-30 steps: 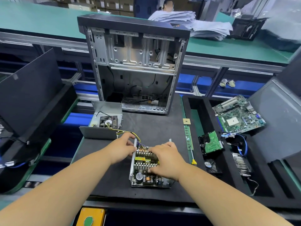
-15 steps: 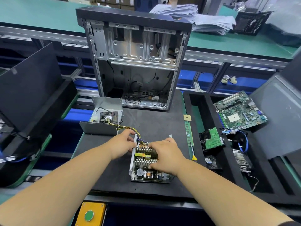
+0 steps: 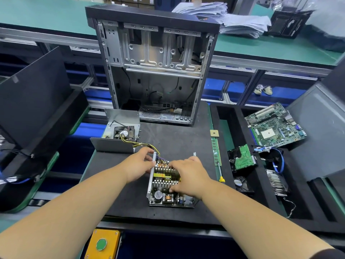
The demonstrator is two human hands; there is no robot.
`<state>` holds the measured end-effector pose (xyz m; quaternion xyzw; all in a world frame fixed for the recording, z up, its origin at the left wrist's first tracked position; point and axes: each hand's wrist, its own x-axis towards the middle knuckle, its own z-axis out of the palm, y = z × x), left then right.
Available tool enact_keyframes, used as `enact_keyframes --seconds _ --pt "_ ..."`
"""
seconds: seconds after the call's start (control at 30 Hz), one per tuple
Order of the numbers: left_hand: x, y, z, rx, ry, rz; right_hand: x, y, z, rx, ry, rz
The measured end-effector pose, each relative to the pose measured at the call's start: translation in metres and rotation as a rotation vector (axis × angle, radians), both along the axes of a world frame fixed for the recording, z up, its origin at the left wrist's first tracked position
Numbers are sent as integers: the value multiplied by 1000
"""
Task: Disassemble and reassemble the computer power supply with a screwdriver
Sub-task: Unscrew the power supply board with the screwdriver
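Two hands are on the opened power supply (image 3: 169, 186), which lies on the black mat (image 3: 179, 139) at about 6 o'clock from the empty computer case (image 3: 156, 70). Its long axis runs from 12 to 6 o'clock, near end towards us, and its circuit board (image 3: 164, 197) with the finned heat sinks faces up.

Our left hand (image 3: 139, 166) comes in from 9 o'clock and holds the far left corner of the metal tray, fingers curled at the upright side wall where the yellow and black wires (image 3: 141, 144) leave for the cover with the fan (image 3: 122, 133) at 11 o'clock. Our right hand (image 3: 188, 177) lies over the board from 3 o'clock, fingers bent onto the far heat sink and thumb down by the near one; it looks like a grip on the board, though we cannot tell how firm.

The screwdriver (image 3: 220, 175) lies untouched at 3 o'clock, just beside the right wrist and next to the memory stick (image 3: 216, 151), so the right hand is the nearer one to it. We judge the board is being lifted from or seated into the tray; which, we cannot say.
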<state>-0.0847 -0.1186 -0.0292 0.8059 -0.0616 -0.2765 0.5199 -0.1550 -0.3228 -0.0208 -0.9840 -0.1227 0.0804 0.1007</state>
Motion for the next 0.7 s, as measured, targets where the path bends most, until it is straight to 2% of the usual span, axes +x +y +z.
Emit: enact_keyframes --seconds 0.33,0.43,0.5,0.57,0.63,0.7 --pt "-5 2 2 -3 -32 55 0 -2 2 10 3 26" --pt "-5 5 7 140 -160 72 1 -4 11 137 61 14" --pt "-7 6 12 243 -278 82 1 -10 19 310 35 -74" --pt "-7 3 17 220 -353 110 1 -24 24 410 -79 -210" --pt "-9 -2 25 163 -406 129 2 -43 25 442 -147 -359" --pt "-11 -8 33 158 -451 143 1 -66 20 424 -113 -501"
